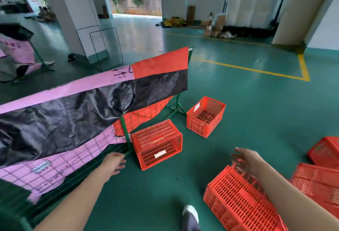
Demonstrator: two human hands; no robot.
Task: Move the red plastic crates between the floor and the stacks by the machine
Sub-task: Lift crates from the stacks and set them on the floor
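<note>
Nearby, the left grip (pixel 113 163) hung spread beside a tipped crate (pixel 156 142) on the floor (pixel 238 93); the right grip (pixel 247 161), spread and blurred, hovered at a tilted crate (pixel 238 199), contact unclear.

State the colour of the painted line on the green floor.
Yellow painted line, seen in the head view.

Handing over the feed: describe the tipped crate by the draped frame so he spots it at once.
Start at the green frame draped in black, pink and red sheets, left of centre. At the foot of its near leg lies the tipped crate, a white label showing. Unlike the upright crate to its right, whose open top faces up, it lies on its side.
</note>
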